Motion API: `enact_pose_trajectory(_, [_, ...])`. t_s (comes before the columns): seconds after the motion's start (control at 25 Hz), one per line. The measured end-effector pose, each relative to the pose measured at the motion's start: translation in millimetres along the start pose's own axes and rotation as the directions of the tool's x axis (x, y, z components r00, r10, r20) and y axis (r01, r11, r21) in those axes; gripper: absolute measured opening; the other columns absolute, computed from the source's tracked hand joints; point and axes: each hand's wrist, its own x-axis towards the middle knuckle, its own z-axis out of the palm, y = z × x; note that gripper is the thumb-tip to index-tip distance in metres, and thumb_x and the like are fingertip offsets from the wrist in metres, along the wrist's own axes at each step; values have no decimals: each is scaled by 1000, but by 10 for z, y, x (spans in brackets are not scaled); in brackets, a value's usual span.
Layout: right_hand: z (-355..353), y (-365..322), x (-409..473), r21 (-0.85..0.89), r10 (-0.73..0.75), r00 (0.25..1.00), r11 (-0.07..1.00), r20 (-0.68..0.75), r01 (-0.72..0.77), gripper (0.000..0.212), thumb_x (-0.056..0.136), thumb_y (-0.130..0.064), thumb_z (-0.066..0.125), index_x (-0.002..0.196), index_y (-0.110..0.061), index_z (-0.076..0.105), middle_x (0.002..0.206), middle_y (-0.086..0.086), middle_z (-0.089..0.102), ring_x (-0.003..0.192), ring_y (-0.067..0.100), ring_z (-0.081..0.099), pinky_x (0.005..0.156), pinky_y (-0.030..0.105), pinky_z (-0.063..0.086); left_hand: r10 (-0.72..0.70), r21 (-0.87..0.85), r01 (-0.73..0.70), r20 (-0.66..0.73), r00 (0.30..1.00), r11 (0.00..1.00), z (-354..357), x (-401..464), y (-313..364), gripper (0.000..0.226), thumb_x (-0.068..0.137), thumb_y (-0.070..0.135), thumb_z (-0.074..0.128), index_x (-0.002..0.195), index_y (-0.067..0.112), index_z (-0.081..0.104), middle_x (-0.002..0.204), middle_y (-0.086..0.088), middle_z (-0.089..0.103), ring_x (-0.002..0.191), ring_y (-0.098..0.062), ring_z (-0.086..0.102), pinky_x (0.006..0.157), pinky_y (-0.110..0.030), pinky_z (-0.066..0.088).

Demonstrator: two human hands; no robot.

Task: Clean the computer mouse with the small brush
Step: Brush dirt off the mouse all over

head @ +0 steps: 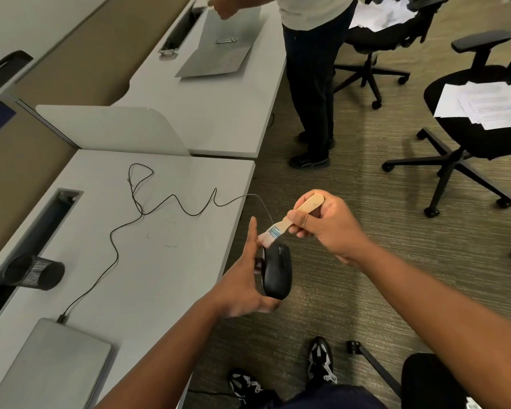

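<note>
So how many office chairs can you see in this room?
3: one chair at right holding papers, one chair at top behind the standing person, one chair partly seen at bottom right. More may be hidden out of frame.

black corded mouse (277, 271) upright, wooden brush (289, 219) bristles touching its front.

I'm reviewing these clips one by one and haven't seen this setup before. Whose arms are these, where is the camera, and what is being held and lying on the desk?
There is no machine here. The single picture comes from a camera worn on a person's head, looking down at their own arms. The left hand holds a black computer mouse out past the desk edge. The right hand grips a small wooden brush with its bristles on the front of the mouse. On the grey desk lie the mouse cable, a closed laptop and a black mesh cup on its side. Another person stands at the next desk.
</note>
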Motion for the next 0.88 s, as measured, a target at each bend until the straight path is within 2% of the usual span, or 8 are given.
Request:
enact_pose_trajectory(0.16, [-38,46,54,-71,119,993,990,-16,-120,13,93,-5,73,99,-9,63,94,24,76,81,29,72,67,33,58,18,13,-18,5,1000,1000,12,-3,56,162,70,23,99,149,57,-37,163,28,22,117,21,47,108,-17,44])
enact_pose_trajectory(0.28, [-54,86,81,-134,71,996,988,-61,-79,13,93,-8,74,99,-12,62,93,21,76,82,28,74,74,39,61,28,-1,-28,0,1000,1000,22,-24,85,162,69,20,99,147,60,-38,171,18,20,123,10,48,115,-32,45])
enact_pose_trajectory(0.4, [-75,121,94,-223,15,994,974,-112,-40,12,94,-13,74,96,-16,63,90,14,77,84,28,76,79,45,64,29,-11,-29,-17,999,1000,24,-39,80,162,69,19,100,146,64,-36,165,28,24,133,-1,46,116,-43,48])
enact_pose_trajectory(0.48, [-124,140,102,-341,-3,992,939,-129,-41,11,94,-15,73,95,-20,63,88,9,76,84,27,76,78,47,64,29,-22,-29,-21,999,999,14,-44,49,161,69,18,99,148,64,-32,153,43,27,133,0,48,116,-43,49])
enact_pose_trajectory(0.6, [-201,154,87,-442,-26,988,896,-154,-46,11,95,-17,73,94,-21,63,86,6,75,82,24,75,77,47,64,24,-3,-25,-48,999,1000,-11,-30,10,156,69,18,99,153,62,-25,149,47,27,136,2,46,115,-34,49])
enact_pose_trajectory(0.72, [-165,118,59,-78,20,984,996,-178,-35,11,96,-9,71,96,-14,61,84,9,76,79,25,72,73,38,62,19,12,-18,-56,998,1000,-27,-16,-6,153,70,21,99,155,62,-23,141,56,21,138,4,38,114,-29,46])
enact_pose_trajectory(0.8, [-123,98,46,159,99,985,984,-139,-77,12,96,-5,70,98,-11,60,82,13,76,76,24,70,69,33,58,28,27,-27,-53,998,999,-25,-9,4,149,70,24,98,156,62,-18,153,42,24,142,0,35,114,-28,45])
enact_pose_trajectory(0.88, [-110,120,45,230,178,978,962,-110,-149,12,95,-3,69,100,-9,60,83,17,75,72,22,70,64,29,57,39,30,-37,-54,998,999,-37,-5,5,144,70,27,98,158,63,-10,166,24,23,144,-5,39,113,-27,46])
